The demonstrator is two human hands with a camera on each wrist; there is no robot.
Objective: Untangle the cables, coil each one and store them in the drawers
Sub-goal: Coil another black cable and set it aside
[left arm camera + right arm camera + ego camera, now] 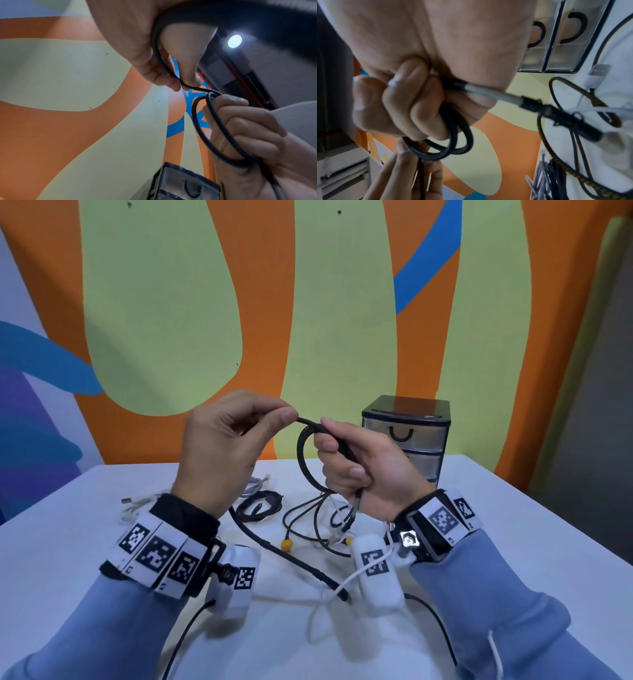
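Note:
Both hands are raised above the white table [513, 525] with a black braided cable [303, 453] between them. My right hand [356, 467] grips a small coil of that cable [221, 129] in its curled fingers [419, 108], and the plug end [508, 97] sticks out below the palm. My left hand [222, 440] pinches the free run of the cable [163, 63] between thumb and forefinger, just left of the coil. The drawer unit [407, 436], clear drawers with black handles, stands at the back right, its drawers closed.
Under the hands lies a tangle of cables: a coiled black one [260, 506], a grey one [255, 484], a white one [133, 505] at the left, and black leads with yellow plugs [286, 544]. White and black camera leads cross the near table.

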